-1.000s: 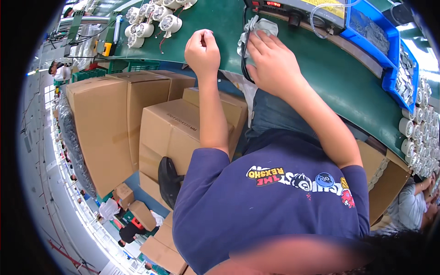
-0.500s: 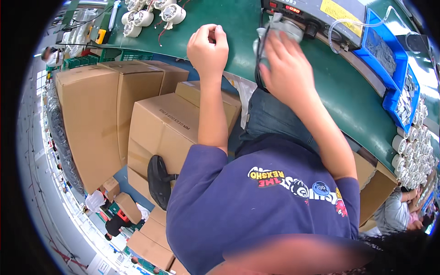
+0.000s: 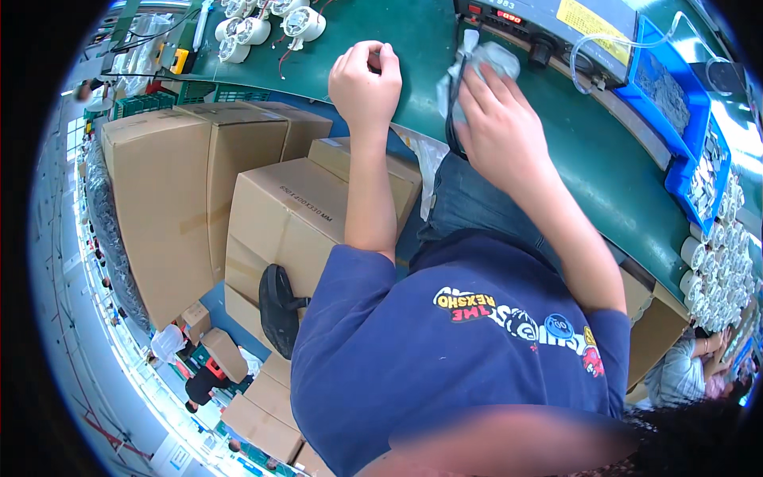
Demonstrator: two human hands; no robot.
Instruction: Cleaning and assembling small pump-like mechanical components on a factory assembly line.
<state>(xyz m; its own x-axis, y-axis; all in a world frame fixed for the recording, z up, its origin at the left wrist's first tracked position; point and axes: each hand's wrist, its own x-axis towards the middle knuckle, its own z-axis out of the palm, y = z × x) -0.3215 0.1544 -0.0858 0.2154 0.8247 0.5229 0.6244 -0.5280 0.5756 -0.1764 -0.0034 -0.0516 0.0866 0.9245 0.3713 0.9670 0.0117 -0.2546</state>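
My left hand (image 3: 366,89) is raised at the near edge of the green table (image 3: 421,48), its fingers curled in. What they hold, if anything, is hidden. My right hand (image 3: 502,127) lies over a crumpled greyish-white cloth or plastic piece (image 3: 491,63), palm down with its fingers stretched out, the tips touching it. Beside that hand a black cable (image 3: 453,103) runs down over the table edge. Just beyond the crumpled piece stands a grey control box (image 3: 548,28) with a red lit display and a dark knob.
White round parts (image 3: 304,25) with red wires lie at the far left. Blue bins (image 3: 674,151) of small pieces stand at the right, near many white round parts (image 3: 715,262). Cardboard boxes (image 3: 159,199) fill the left side. Other people are in the background.
My right hand has drawn back slightly toward me, and more of the crumpled piece shows beyond its fingers. My left hand stays nearly still, fingers curled.
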